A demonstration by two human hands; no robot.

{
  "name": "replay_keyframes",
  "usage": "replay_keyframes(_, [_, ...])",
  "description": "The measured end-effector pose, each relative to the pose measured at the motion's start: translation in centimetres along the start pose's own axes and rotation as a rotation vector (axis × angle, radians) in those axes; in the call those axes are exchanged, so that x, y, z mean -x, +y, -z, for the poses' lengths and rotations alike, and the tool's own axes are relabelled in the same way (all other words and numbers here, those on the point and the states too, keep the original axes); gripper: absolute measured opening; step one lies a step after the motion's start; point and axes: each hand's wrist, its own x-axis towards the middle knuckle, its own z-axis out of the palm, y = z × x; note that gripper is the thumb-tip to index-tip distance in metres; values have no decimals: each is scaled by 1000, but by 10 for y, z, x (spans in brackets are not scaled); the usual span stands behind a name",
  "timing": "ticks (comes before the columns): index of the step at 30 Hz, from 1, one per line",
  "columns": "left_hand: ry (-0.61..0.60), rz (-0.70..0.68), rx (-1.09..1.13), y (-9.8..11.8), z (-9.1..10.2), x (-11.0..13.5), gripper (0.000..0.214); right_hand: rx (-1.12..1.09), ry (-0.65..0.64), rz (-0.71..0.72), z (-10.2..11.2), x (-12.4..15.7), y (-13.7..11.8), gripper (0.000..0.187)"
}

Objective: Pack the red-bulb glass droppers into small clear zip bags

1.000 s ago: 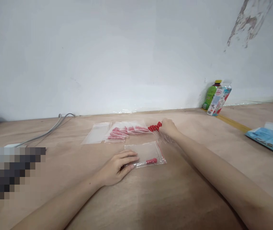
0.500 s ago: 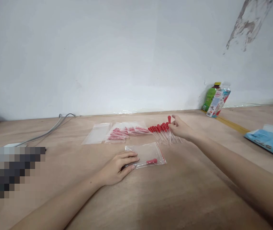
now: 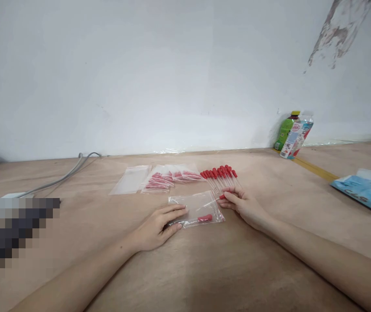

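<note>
A small clear zip bag [image 3: 196, 209] with a red seal lies on the wooden table, and one red-bulbed dropper [image 3: 201, 218] is inside it. My left hand [image 3: 158, 226] presses the bag's left end flat, fingers loosely curled. My right hand [image 3: 241, 203] is at the bag's right, open edge and pinches another red-bulbed dropper [image 3: 222, 196] by its bulb. Just behind that hand lies a row of several loose droppers [image 3: 220, 176] with red bulbs.
Several filled bags [image 3: 169, 178] and an empty bag [image 3: 130, 180] lie behind the left hand. A grey cable [image 3: 62, 178] runs at the left. Bottles [image 3: 292, 134] stand by the wall at the right, and a blue packet [image 3: 366, 192] lies at the far right.
My right hand has come back from the row of droppers with one dropper and now holds it at the bag's open edge. My left hand has stayed on the bag.
</note>
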Motion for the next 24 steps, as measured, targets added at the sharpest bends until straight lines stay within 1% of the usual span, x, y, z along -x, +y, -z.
replay_keyframes(5, [-7,20,0,3,2,0,40,291,-255,-52,19,-1,-6,30])
replay_keyframes(7, [-13,22,-2,2,2,-1,40,373,-351,-19,21,-3,-6,31])
replay_keyframes(10, [-18,22,-3,2,1,-1,40,416,-408,67,15,-5,-5,28])
replay_keyframes(12, [-22,23,-2,1,1,0,40,408,-420,102,8,-4,-3,26])
replay_keyframes(15, [-24,19,4,1,0,0,41,406,-422,114,-2,-1,-3,25])
replay_keyframes(19, [-17,16,6,1,0,-1,40,455,-347,134,-7,2,-4,24])
replay_keyframes(24, [-13,17,17,1,1,-1,40,498,-226,239,-10,2,1,15])
